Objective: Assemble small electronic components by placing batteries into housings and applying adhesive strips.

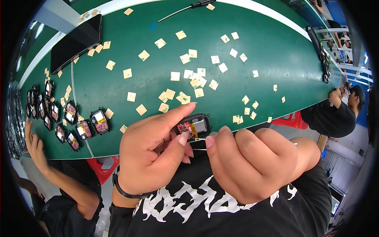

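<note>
R hand (250,162) fingertips pinch a thin pale strip (200,138), exact type unclear; L hand (152,148) grips an open black device casing (197,116) by the table's (292,67) near edge. Prob. best: brace casing, pull/press gently, avoid scratching red PCB (183,128) & silver batt. (200,125)

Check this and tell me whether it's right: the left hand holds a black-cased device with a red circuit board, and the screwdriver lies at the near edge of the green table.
Not quite: the screwdriver lies at the far edge of the green table, as the head view shows. The left hand does hold a black-cased device with a red circuit board.
</note>
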A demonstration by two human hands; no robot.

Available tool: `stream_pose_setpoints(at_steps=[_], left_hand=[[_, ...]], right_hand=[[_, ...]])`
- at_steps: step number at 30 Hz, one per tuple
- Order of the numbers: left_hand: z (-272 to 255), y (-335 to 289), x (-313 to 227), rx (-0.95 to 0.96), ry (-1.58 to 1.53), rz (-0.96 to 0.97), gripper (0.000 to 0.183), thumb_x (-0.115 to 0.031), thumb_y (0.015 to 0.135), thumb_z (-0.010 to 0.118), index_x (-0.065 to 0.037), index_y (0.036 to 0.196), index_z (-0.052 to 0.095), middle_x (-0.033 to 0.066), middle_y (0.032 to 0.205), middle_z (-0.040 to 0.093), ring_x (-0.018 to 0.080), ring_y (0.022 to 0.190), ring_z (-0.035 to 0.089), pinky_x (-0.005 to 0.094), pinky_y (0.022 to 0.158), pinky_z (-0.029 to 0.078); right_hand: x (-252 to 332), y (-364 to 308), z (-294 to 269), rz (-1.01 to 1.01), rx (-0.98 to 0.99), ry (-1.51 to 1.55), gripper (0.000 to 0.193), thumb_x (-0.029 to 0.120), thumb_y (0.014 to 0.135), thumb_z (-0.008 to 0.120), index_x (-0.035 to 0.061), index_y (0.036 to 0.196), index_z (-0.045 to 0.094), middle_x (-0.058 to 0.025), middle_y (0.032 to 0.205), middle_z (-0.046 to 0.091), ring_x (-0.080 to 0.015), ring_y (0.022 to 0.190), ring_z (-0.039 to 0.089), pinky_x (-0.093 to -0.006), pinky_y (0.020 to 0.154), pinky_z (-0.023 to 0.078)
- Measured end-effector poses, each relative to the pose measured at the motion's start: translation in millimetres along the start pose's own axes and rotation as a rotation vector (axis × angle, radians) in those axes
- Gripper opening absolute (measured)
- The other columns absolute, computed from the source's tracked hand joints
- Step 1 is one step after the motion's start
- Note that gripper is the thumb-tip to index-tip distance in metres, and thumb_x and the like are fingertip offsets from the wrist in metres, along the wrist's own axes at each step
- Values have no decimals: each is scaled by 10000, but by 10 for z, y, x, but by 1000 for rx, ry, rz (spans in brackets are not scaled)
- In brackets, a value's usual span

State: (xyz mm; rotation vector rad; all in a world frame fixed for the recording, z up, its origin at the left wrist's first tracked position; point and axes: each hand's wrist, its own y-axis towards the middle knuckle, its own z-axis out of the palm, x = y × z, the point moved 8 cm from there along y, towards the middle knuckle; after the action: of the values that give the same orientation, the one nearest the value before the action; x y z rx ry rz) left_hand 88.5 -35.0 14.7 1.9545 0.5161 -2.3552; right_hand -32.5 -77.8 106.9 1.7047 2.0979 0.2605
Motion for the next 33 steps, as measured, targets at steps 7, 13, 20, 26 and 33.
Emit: stream_pose_setpoints(at_steps=[7, 13, 20, 26, 33], left_hand=[[15, 16, 25, 20, -93, -93, 429, 99, 953, 543, 108, 1382, 556, 90, 840, 677, 105, 657, 657, 227, 565, 548], [56, 29, 36, 26, -100, -103, 430, 78, 960, 559, 110, 1389, 547, 85, 825, 680, 104, 655, 657, 225, 567, 546], [77, 39, 61, 77, -168, -121, 443, 124, 936, 547, 53, 1370, 602, 81, 856, 664, 98, 683, 676, 225, 589, 554], [85, 42, 58, 94, -116, -114, 445, 62, 965, 538, 120, 1406, 522, 96, 807, 683, 116, 647, 659, 235, 574, 549], [72, 43, 45, 89, -106, -140, 448, 49, 971, 550, 130, 1410, 509, 109, 801, 684, 126, 648, 660, 244, 587, 554]], right_hand=[[-128, -5, -127, 21, -23, 33, 163, 46, 682, 728, -37, 822, 715, -127, 757, 668, -177, 632, 553, -257, 476, 285], [-109, -54, -39, 26, 53, 66, 256, 75, 607, 705, -55, 828, 714, -138, 762, 669, -177, 621, 556, -253, 438, 303], [-144, -97, -5, 89, 2, 172, 268, 72, 616, 706, -76, 839, 699, -133, 751, 650, -187, 632, 561, -263, 448, 354], [-141, -135, 10, 68, -37, 180, 298, 75, 605, 697, -89, 853, 697, -134, 751, 645, -191, 631, 560, -274, 453, 373], [-170, -140, 15, 99, -40, 220, 328, 80, 592, 690, -93, 870, 705, -135, 762, 640, -193, 639, 557, -275, 460, 383]])
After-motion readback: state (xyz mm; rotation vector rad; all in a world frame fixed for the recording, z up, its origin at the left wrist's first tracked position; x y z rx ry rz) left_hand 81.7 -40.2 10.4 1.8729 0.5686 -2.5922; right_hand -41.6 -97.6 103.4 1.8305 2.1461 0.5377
